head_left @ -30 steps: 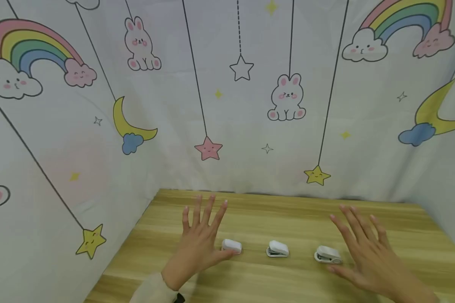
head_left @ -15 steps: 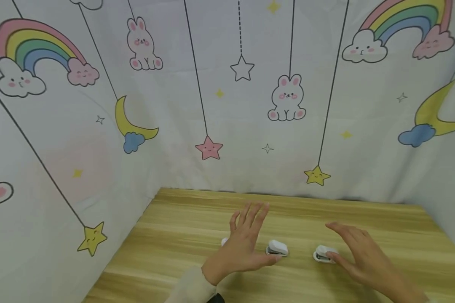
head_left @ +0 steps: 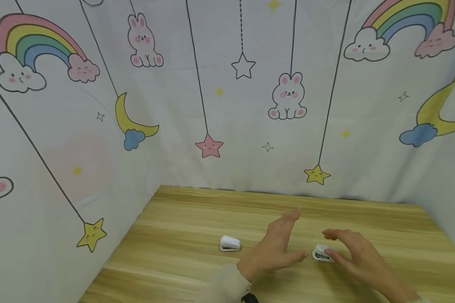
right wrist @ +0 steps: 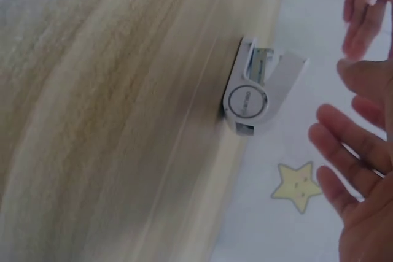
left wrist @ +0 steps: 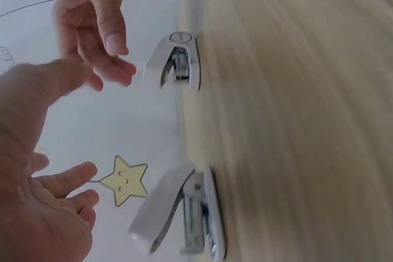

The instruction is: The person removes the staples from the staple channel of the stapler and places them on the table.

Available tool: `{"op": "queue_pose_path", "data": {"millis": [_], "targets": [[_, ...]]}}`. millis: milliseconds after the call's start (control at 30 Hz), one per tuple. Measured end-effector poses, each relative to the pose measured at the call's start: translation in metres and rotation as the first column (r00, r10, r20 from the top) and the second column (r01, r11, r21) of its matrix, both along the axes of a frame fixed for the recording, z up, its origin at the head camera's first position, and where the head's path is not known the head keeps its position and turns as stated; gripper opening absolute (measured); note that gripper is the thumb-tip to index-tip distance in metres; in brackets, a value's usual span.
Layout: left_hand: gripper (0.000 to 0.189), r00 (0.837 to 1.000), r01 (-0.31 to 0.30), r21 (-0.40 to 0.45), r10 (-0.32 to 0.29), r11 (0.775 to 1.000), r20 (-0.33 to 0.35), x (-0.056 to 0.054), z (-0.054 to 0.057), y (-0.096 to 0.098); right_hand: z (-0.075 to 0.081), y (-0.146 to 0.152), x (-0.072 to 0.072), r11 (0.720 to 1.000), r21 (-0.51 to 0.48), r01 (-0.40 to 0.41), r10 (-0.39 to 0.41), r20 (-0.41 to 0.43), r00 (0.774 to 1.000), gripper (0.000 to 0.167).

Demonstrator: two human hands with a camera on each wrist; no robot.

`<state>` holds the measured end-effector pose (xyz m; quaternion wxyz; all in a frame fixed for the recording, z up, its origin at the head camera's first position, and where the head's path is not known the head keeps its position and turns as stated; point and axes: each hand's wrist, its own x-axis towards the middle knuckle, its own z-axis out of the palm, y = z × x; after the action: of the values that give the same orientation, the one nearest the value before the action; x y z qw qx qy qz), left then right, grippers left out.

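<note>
Three small white staplers are on the wooden table. In the head view the left stapler (head_left: 230,243) lies by itself. The middle one is hidden there behind my left hand (head_left: 274,248); the left wrist view has a near stapler (left wrist: 178,213) and a farther one. My left hand is held above the table with its thumb stretched out, gripping nothing. By the right stapler (head_left: 321,253) hovers my right hand (head_left: 364,263), its thumb overlapping the stapler in the head view. The right wrist view shows a gap between that stapler (right wrist: 249,99) and the fingers.
Behind and beside the wooden table (head_left: 182,223) hangs a white curtain (head_left: 246,168) printed with rainbows, rabbits, moons and stars. The table's back edge meets the curtain.
My left hand has moved right, from beside the left stapler to in front of the middle one. My right hand has shifted slightly left, its fingers drawn closer together. The staplers stay put.
</note>
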<state>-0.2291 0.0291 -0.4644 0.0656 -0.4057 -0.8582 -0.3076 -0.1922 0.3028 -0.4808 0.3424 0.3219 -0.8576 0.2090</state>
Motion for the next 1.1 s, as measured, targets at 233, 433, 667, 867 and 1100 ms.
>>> {"op": "queue_pose_path", "data": {"millis": [233, 433, 667, 867, 1100], "targets": [[0.102, 0.995, -0.008, 0.054, 0.003, 0.999, 0.097, 0.001, -0.013, 0.024, -0.002, -0.002, -0.004, 1.000, 0.000, -0.015, 0.015, 0.008, 1.000, 0.056], [0.091, 0.979, -0.047, 0.143, 0.018, 0.989, 0.202, 0.000, -0.032, 0.043, -0.004, -0.003, -0.007, 0.998, -0.027, -0.053, 0.054, 0.047, 0.997, 0.053], [0.086, 0.956, -0.095, 0.135, 0.052, 0.986, 0.289, 0.005, -0.032, 0.056, -0.007, -0.005, -0.008, 0.997, -0.040, -0.066, 0.069, 0.076, 0.995, 0.052], [0.084, 0.949, -0.123, 0.150, 0.072, 0.981, 0.308, 0.004, -0.035, 0.065, -0.012, -0.008, -0.011, 0.992, -0.048, -0.117, 0.121, 0.093, 0.988, 0.054], [0.088, 0.948, -0.151, 0.124, 0.108, 0.981, 0.298, 0.000, -0.037, 0.072, -0.019, -0.007, -0.017, 0.986, -0.063, -0.155, 0.159, 0.067, 0.985, 0.059]]}}
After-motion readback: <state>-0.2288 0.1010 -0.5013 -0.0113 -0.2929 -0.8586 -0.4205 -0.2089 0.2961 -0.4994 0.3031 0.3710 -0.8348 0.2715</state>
